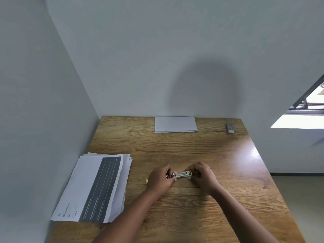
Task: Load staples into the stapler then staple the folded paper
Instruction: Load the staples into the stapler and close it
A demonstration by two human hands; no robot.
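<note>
A small metal stapler [182,174] with yellow parts lies sideways on the wooden table [219,155], its silver staple channel showing. My left hand [160,178] grips its left end, and a bit of yellow shows at that hand's left edge. My right hand [202,175] pinches the right end at the yellow tip. The folded white paper [175,124] lies flat at the table's far edge, against the wall. A small grey and white staple box [230,127] rests at the far right corner.
A stack of printed sheets [94,186] with a dark band lies at the table's left side, against the left wall. Walls close the table at the left and the back. The table's right edge drops to the floor.
</note>
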